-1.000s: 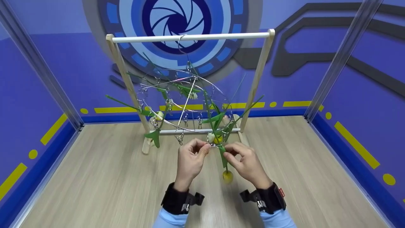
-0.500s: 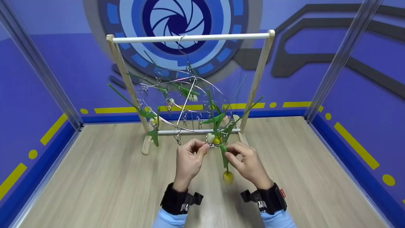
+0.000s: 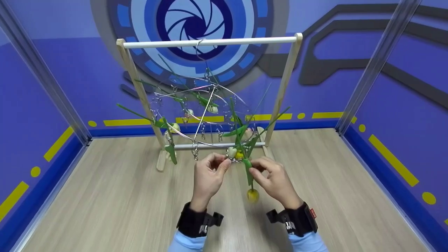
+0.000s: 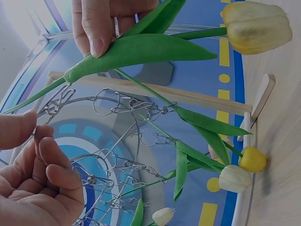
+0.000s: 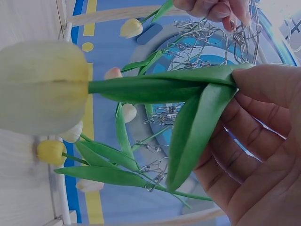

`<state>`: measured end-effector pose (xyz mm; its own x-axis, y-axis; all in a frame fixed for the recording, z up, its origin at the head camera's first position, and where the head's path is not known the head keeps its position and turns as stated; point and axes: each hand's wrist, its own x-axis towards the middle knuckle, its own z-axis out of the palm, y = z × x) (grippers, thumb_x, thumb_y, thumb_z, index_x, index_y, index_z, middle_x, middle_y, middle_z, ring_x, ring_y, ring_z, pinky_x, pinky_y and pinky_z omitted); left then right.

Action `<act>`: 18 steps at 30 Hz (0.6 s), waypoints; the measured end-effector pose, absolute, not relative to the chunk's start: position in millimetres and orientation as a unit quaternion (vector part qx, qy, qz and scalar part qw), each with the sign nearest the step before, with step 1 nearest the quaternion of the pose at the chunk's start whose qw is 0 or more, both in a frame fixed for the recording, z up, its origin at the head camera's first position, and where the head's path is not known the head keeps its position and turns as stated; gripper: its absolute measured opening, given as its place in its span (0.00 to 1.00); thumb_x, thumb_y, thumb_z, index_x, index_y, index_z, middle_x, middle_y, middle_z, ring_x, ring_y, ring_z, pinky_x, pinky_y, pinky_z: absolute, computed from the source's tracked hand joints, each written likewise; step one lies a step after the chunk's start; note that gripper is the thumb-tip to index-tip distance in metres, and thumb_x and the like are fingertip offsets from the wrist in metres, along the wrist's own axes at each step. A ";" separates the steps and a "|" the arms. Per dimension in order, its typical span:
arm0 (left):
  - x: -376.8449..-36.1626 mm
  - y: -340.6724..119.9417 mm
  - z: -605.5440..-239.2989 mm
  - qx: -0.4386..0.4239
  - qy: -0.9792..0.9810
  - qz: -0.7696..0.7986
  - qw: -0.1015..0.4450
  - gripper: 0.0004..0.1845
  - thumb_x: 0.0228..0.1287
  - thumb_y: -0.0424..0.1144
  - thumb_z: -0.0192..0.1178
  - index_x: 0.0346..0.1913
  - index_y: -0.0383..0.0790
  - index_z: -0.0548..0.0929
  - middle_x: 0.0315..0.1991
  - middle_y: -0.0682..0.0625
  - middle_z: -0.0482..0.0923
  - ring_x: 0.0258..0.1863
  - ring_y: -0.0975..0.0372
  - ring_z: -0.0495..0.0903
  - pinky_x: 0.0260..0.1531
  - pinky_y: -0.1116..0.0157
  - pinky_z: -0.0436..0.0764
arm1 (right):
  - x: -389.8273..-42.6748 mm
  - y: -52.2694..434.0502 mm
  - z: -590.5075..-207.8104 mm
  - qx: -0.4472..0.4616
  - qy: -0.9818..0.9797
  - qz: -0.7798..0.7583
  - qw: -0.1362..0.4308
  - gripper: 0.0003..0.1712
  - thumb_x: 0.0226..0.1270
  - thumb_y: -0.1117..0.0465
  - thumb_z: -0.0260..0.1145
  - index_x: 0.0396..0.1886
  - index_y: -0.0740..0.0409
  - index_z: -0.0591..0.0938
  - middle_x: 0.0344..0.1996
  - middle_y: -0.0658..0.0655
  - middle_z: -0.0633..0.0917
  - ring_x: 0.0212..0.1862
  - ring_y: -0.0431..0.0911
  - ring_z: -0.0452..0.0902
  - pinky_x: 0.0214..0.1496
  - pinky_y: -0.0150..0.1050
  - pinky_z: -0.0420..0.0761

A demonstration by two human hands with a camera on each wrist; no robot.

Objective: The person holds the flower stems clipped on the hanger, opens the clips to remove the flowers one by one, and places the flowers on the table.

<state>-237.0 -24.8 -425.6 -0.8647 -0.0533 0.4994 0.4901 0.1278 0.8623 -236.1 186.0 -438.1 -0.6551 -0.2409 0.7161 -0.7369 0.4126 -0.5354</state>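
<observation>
Yellow tulip [image 3: 252,194] hanging head-down just below the near rim of the wire clip hanger [image 3: 203,115], its leaves pinched by the right hand [image 3: 276,182]; the left hand [image 3: 209,176] pinches a metal clip [image 4: 56,101] on that rim beside the stem; whether this clip has hold of the stem cannot be told, so this bloom seems mid-step; several other tulips [image 3: 232,152] hang clipped around the ring, beneath the wooden rack [image 3: 210,42] on the worktop [image 3: 105,203].
</observation>
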 end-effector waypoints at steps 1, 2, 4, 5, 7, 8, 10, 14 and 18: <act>-237.3 -24.8 -425.7 -0.150 -0.722 -0.641 0.212 0.06 0.63 0.31 0.72 0.35 0.30 0.86 0.29 0.44 0.85 0.27 0.65 0.76 0.30 0.71 0.74 | -236.3 186.3 -438.3 0.307 -0.794 0.445 0.278 0.09 0.66 0.72 0.71 0.40 0.56 0.89 0.32 0.46 0.86 0.33 0.40 0.81 0.33 0.41 0.83; -237.6 -24.8 -426.0 -0.149 -0.724 -0.639 0.212 0.06 0.63 0.31 0.72 0.35 0.30 0.86 0.29 0.44 0.85 0.27 0.65 0.77 0.30 0.71 0.75 | -236.6 186.6 -438.5 0.306 -0.795 0.445 0.277 0.08 0.66 0.72 0.71 0.40 0.56 0.89 0.32 0.46 0.86 0.33 0.40 0.81 0.33 0.40 0.83; -238.0 -24.7 -426.5 -0.147 -0.727 -0.635 0.215 0.06 0.64 0.32 0.71 0.36 0.30 0.86 0.29 0.45 0.85 0.27 0.64 0.77 0.31 0.71 0.75 | -236.9 187.1 -438.9 0.305 -0.797 0.443 0.275 0.08 0.66 0.72 0.71 0.40 0.57 0.89 0.32 0.47 0.86 0.33 0.40 0.82 0.34 0.38 0.83; -238.2 -24.7 -426.8 -0.147 -0.727 -0.634 0.217 0.06 0.64 0.32 0.71 0.37 0.30 0.86 0.30 0.45 0.86 0.27 0.63 0.77 0.31 0.71 0.75 | -236.9 187.4 -439.0 0.304 -0.798 0.442 0.274 0.08 0.66 0.72 0.72 0.40 0.57 0.88 0.32 0.47 0.86 0.33 0.40 0.82 0.34 0.38 0.83; -238.4 -24.4 -427.4 -0.149 -0.727 -0.632 0.222 0.06 0.64 0.32 0.71 0.38 0.30 0.87 0.31 0.44 0.86 0.28 0.63 0.78 0.31 0.71 0.75 | -236.8 187.9 -438.9 0.301 -0.802 0.438 0.272 0.07 0.66 0.72 0.72 0.40 0.57 0.88 0.32 0.46 0.86 0.33 0.40 0.82 0.35 0.35 0.82; -238.5 -24.2 -427.6 -0.149 -0.726 -0.632 0.225 0.07 0.64 0.32 0.72 0.38 0.30 0.87 0.32 0.44 0.86 0.28 0.63 0.78 0.31 0.71 0.75 | -236.6 188.1 -438.8 0.299 -0.804 0.436 0.271 0.07 0.66 0.71 0.72 0.40 0.57 0.88 0.32 0.46 0.86 0.33 0.40 0.82 0.35 0.35 0.82; -238.5 -23.3 -427.6 -0.151 -0.725 -0.630 0.231 0.07 0.64 0.32 0.71 0.39 0.30 0.87 0.32 0.44 0.86 0.28 0.62 0.79 0.31 0.72 0.75 | -236.0 188.9 -438.6 0.295 -0.808 0.434 0.268 0.07 0.67 0.71 0.72 0.39 0.57 0.88 0.32 0.46 0.86 0.33 0.39 0.81 0.35 0.34 0.82; -239.0 -21.3 -428.2 -0.155 -0.727 -0.623 0.246 0.07 0.65 0.33 0.71 0.40 0.30 0.87 0.32 0.44 0.87 0.29 0.62 0.80 0.32 0.70 0.77 | -235.2 190.2 -438.1 0.291 -0.810 0.434 0.265 0.07 0.66 0.71 0.72 0.39 0.57 0.88 0.32 0.46 0.86 0.33 0.39 0.81 0.34 0.33 0.81; -239.8 -19.9 -428.7 -0.155 -0.727 -0.621 0.250 0.08 0.67 0.34 0.70 0.42 0.29 0.88 0.33 0.45 0.87 0.30 0.62 0.81 0.34 0.67 0.80 | -235.2 191.2 -438.4 0.291 -0.809 0.434 0.267 0.07 0.66 0.72 0.72 0.39 0.57 0.88 0.31 0.46 0.86 0.33 0.39 0.81 0.33 0.32 0.80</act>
